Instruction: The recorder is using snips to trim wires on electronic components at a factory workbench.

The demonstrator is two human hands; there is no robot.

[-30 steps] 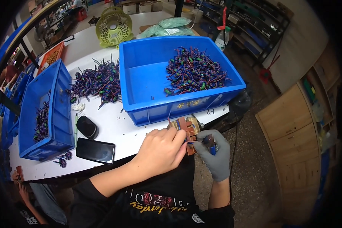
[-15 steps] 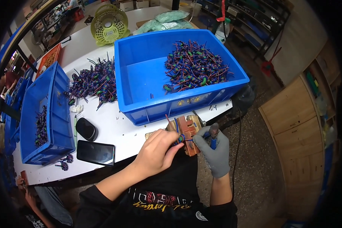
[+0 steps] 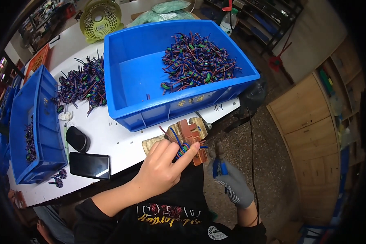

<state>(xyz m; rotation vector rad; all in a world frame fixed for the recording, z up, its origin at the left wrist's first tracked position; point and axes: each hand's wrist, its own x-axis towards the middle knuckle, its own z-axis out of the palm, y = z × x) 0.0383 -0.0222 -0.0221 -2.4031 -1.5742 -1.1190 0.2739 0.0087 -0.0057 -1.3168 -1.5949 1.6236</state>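
Observation:
My bare left hand (image 3: 162, 166) pinches a small ring coil (image 3: 184, 149) wound with blue, green and red wire. It presses the coil against a reddish-brown block (image 3: 194, 136) at the table's front edge. Loose wire ends stick out from the coil on both sides, with a blue end to the right of my fingertips. My right hand (image 3: 236, 185), in a grey dotted glove, is closed round blue-handled pliers (image 3: 220, 167). Their dark head points up, just right of the block and apart from the coil.
A large blue bin (image 3: 138, 103) holds a heap of similar coils (image 3: 199, 63). Another coil pile (image 3: 83, 81) lies left of it, beside a smaller blue bin (image 3: 49, 138). A phone (image 3: 89, 165), a black oval device (image 3: 77, 139) and a green fan (image 3: 100, 20) are on the table.
My right hand has drawn back from the coil, down and to the right, with the pliers. My left hand stays at the block, its forefinger now stretched along it. The whole view has shifted.

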